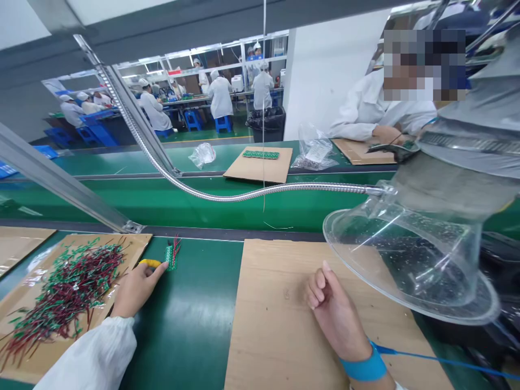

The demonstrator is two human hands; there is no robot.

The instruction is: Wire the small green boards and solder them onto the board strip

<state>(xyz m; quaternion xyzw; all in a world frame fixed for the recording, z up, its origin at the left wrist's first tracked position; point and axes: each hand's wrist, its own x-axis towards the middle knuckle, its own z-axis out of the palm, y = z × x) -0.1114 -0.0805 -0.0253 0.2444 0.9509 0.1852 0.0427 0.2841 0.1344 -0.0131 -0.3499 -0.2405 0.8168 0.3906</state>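
Green assembly belt [190, 319] under both hands. Small green circuit board [171, 257] with red wires lying on belt, just beside left hand [136, 290]; fingers half curled against yellow-handled tool [149, 262], hold unclear. Right hand [333, 309] loosely curled, empty, on cardboard sheet [276, 325] atop belt.

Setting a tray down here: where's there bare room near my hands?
Bare green belt lies between the left hand and the cardboard sheet under the right hand; that sheet's left part is bare too. Crowded: the wire pile far left, and under the clear plastic hood.
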